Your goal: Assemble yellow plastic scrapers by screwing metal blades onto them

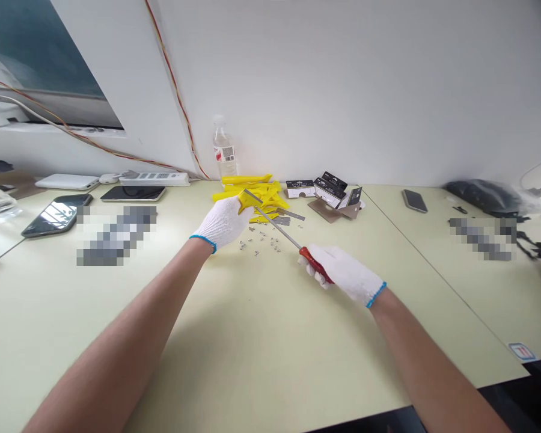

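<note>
Both hands wear white knit gloves. My left hand (223,222) is closed on a yellow plastic scraper piece (244,201) with a metal blade edge, held just above the table. My right hand (342,272) grips a screwdriver (297,246) by its red handle. Its long metal shaft runs up and left, and the tip meets the yellow piece. Several small screws (264,240) lie scattered on the table below the shaft. Behind them sits a pile of more yellow scraper parts (252,187) with loose metal blades (284,218) beside it.
A water bottle (224,150) stands at the wall. Small black-and-white boxes (329,186) and cardboard lie right of the pile. Phones (56,214) and a power strip (155,178) sit far left, another phone (415,200) and black cables (487,195) far right. Pale green table (252,337).
</note>
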A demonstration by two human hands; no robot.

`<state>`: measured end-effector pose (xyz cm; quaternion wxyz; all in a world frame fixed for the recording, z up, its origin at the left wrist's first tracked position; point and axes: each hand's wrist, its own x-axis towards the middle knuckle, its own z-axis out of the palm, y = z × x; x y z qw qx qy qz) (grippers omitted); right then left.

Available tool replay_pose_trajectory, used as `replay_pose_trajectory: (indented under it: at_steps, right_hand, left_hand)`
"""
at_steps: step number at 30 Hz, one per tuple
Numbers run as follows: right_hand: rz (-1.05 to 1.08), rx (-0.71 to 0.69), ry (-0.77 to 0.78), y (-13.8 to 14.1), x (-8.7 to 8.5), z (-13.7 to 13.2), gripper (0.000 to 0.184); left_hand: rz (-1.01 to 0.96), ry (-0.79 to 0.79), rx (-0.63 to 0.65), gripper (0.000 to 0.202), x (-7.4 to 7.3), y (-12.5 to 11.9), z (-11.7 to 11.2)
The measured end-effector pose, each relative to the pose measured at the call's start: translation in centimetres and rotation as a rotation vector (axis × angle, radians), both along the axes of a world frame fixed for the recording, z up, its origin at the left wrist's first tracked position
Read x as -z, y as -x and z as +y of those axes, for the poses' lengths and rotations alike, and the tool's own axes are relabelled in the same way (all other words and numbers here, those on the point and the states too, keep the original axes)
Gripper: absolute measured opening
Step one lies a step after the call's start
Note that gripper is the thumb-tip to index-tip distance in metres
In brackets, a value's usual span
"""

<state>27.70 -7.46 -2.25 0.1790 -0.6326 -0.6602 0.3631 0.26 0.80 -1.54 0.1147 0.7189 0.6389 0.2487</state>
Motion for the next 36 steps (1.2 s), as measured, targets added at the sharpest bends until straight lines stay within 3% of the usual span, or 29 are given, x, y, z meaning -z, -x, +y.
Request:
replay_pose_trajectory:
  at_steps: [2, 4, 9, 11, 15, 17, 21, 23, 27, 31, 33, 36]
  right_hand:
    - [0.100, -0.055, 0.116, -0.3, -0.1, 0.0, 0.058]
    - [0.113, -0.070, 0.094, -0.2, 0.3, 0.0, 0.052]
    - [-0.173, 0.079, -0.357, 0.4, 1.7, 0.3, 0.035]
    - [-0.169, 0.064, -0.300, 0.3, 1.5, 0.3, 0.041]
    - [-0.010, -0.068, 0.025, -0.3, 0.7, 0.2, 0.055]
    - [0.006, -0.036, 0.013, -0.4, 0.9, 0.3, 0.053]
    - [-0.138, 0.085, -0.218, 0.2, 1.9, 0.6, 0.042]
    - [-0.176, 0.081, -0.252, 0.3, 2.0, 0.6, 0.040]
    - [-0.119, -0.011, -0.053, -0.2, 0.7, 0.1, 0.054]
    - [0.006, -0.079, 0.050, -0.7, 0.4, -0.1, 0.049]
    - [-0.006, -0.032, -0.050, -0.6, 1.1, 0.1, 0.046]
    - [-0.061, 0.047, -0.334, -0.5, 2.3, 0.6, 0.036]
  left_hand:
    - [0.001, -0.004, -0.003, 0.031, -0.1, 0.0, 0.0]
    - [0.000, -0.008, -0.008, 0.028, -0.1, 0.0, 0.1]
    - [0.005, -0.008, -0.010, 0.028, 0.2, 0.1, 0.2]
    - [0.003, -0.015, -0.003, 0.030, 0.4, 0.1, 0.2]
    - [-0.011, -0.009, 0.006, 0.029, 0.5, 0.0, 0.1]
    - [-0.009, 0.000, -0.006, 0.029, 0.4, 0.0, 0.1]
    - [-0.013, -0.008, -0.005, 0.027, 0.2, 0.0, 0.0]
    - [-0.020, 0.005, 0.010, 0.026, 0.2, -0.1, 0.0]
    - [-0.033, 0.009, 0.048, 0.025, 0.5, -0.2, 0.0]
    - [-0.036, -0.002, 0.046, 0.026, 0.6, -0.1, 0.2]
    - [-0.022, -0.003, 0.042, 0.025, 0.6, 0.0, 0.2]
    - [-0.005, 0.002, 0.030, 0.024, 0.5, 0.1, 0.2]
